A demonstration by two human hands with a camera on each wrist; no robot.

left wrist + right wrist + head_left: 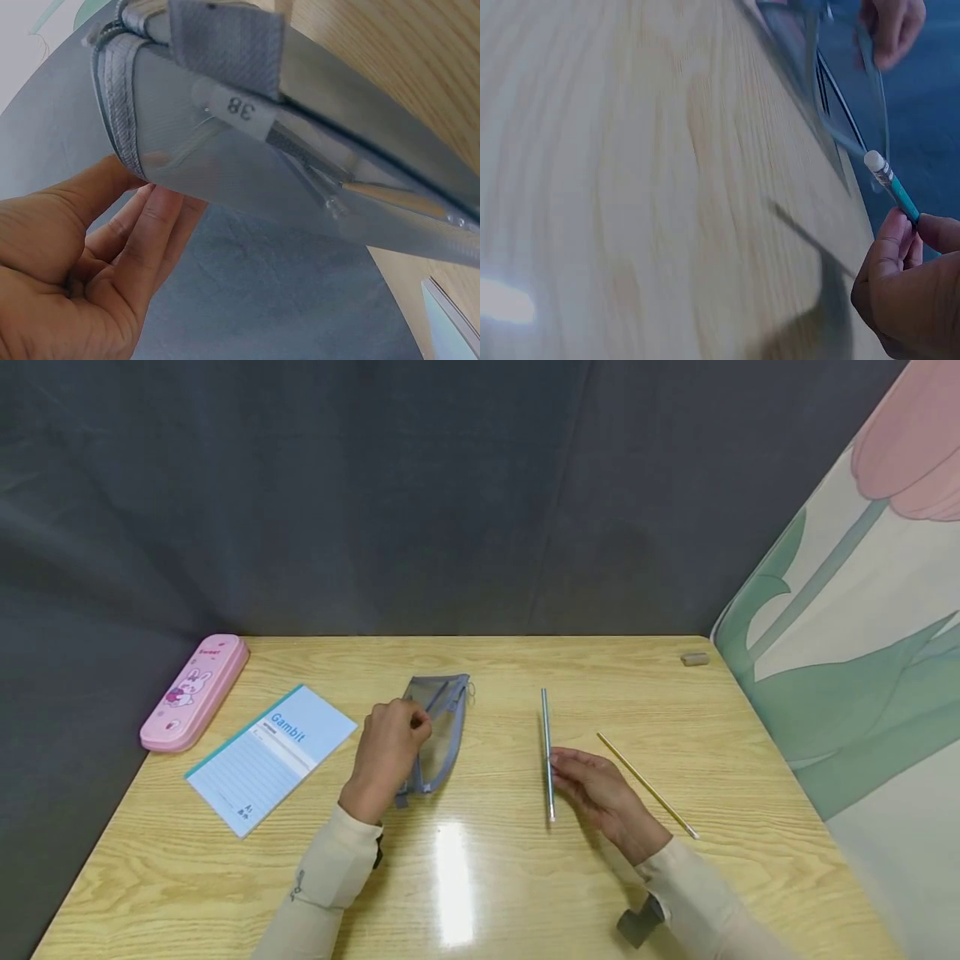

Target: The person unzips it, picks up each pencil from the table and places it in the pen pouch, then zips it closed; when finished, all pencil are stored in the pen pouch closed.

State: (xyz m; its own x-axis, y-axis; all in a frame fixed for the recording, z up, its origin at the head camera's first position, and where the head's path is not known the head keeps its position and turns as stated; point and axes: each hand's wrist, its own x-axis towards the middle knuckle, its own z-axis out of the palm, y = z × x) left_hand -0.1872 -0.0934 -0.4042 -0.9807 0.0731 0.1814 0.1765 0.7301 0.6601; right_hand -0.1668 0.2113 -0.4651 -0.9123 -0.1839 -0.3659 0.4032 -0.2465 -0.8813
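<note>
My left hand (390, 743) pinches the edge of a grey mesh zip pouch (448, 752), whose zipped mouth gapes toward the right. Through the mesh in the left wrist view, pens and a white tag marked 38 (241, 109) show inside the pouch (187, 150). Between thumb and fingertips my right hand (600, 793) holds a blue-green pencil (547, 735), raised over the table with its white eraser end (874, 160) toward me. Just right of that hand, a yellow pencil (648, 786) lies on the table.
A light blue notebook (270, 760) lies left of the pouch, and a pink pencil case (195, 693) sits at the table's left edge. A small grey-brown block (694, 659) is at the back right corner. Dark cloth (450, 502) hangs behind the table.
</note>
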